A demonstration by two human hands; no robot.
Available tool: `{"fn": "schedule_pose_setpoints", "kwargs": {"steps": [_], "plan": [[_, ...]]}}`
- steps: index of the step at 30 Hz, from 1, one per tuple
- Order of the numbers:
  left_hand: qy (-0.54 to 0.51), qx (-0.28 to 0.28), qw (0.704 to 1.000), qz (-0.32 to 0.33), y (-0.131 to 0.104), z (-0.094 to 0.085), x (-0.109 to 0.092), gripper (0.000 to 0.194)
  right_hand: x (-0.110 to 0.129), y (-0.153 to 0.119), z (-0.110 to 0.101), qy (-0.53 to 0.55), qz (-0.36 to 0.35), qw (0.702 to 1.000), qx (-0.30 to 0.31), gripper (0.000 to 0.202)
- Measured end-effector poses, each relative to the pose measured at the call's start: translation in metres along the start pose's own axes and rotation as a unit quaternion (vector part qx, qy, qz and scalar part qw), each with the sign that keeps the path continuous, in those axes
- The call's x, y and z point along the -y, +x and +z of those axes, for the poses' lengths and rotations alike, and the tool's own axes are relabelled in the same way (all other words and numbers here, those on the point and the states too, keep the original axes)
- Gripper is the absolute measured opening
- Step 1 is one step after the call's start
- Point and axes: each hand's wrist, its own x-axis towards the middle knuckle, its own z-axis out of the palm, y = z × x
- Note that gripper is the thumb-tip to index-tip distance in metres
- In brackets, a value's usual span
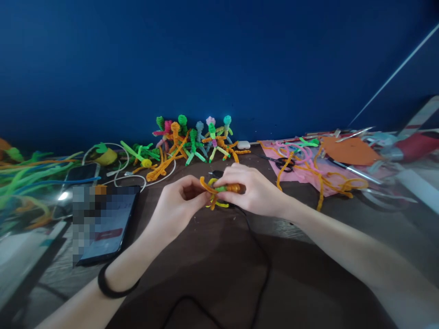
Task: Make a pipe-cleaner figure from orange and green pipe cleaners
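Observation:
Between my two hands is a small pipe-cleaner figure (222, 188) in orange, green and yellow, held above the dark table. My left hand (181, 201) pinches its left end between thumb and forefinger. The thumb and fingers of my right hand (248, 187) close round its orange right end. Yellow and orange strands stick out between the hands. Just behind the figure lies a dark pointed tool (216, 174), partly covered by my right hand; a black cable (265, 260) runs toward me over the table.
Several finished pipe-cleaner figures (194, 144) stand along the blue wall. Phone (111, 233), white cable (128, 157) and loose pipe cleaners (30, 173) lie left. Right are black scissors (286, 164), pink sheet (300, 176), orange piece (351, 150) and orange strands (320, 196).

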Motion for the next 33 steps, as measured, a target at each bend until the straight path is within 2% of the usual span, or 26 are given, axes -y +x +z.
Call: {"fn": "schedule_pose_setpoints", "kwargs": {"steps": [6, 12, 17, 22, 27, 33], "plan": [[0.03, 0.006, 0.999, 0.019, -0.0017, 0.004, -0.0017, 0.009, 0.0063, -0.0038, -0.0021, 0.07, 0.09, 0.992, 0.062, 0.02], [-0.058, 0.008, 0.998, -0.01, -0.0019, 0.0084, -0.0025, 0.025, 0.009, -0.0049, -0.0018, 0.064, 0.083, 0.994, 0.033, 0.017], [-0.089, 0.001, 0.996, -0.024, -0.0024, 0.0073, -0.0013, 0.022, 0.0088, -0.0055, 0.0006, 0.084, 0.076, 0.993, 0.026, 0.018], [-0.136, 0.027, 0.99, -0.016, -0.0021, 0.007, -0.0021, 0.032, 0.0081, -0.0058, 0.0015, 0.097, 0.065, 0.993, 0.018, 0.017], [-0.21, 0.031, 0.976, -0.052, -0.0004, 0.0064, -0.003, 0.038, 0.0086, -0.0059, 0.0018, 0.126, 0.081, 0.989, 0.016, 0.018], [-0.22, 0.014, 0.968, -0.12, 0.0033, 0.0015, -0.0019, 0.037, 0.008, -0.0065, 0.002, 0.15, 0.104, 0.983, 0.032, 0.017]]}}
